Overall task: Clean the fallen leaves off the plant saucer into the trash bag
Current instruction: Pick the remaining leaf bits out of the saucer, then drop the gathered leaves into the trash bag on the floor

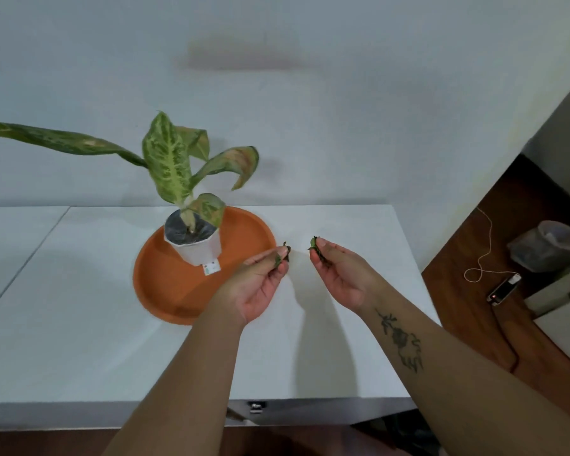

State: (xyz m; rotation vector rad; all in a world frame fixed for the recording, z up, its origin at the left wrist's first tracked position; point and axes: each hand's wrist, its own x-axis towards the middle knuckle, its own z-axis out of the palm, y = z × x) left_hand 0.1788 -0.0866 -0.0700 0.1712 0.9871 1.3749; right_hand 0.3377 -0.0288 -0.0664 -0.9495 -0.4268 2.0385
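Note:
An orange round saucer [165, 284] lies on the white table, with a white pot [199, 250] holding a green variegated plant [168, 159] standing in it. My left hand [260, 284] hovers over the saucer's right rim, palm up, fingers pinched on small dark leaf pieces [285, 253]. To the right of it, my right hand [339, 274] is raised over the bare table and pinches another small green leaf [314, 242]. The saucer's visible floor shows no loose leaves. No trash bag is in view.
The white table [79, 324] ends at the right near a brown wooden floor [474, 258]. On that floor lie a clear plastic jar [547, 250], a thin white cord [484, 255] and a small device [504, 287]. A plain wall stands behind the table.

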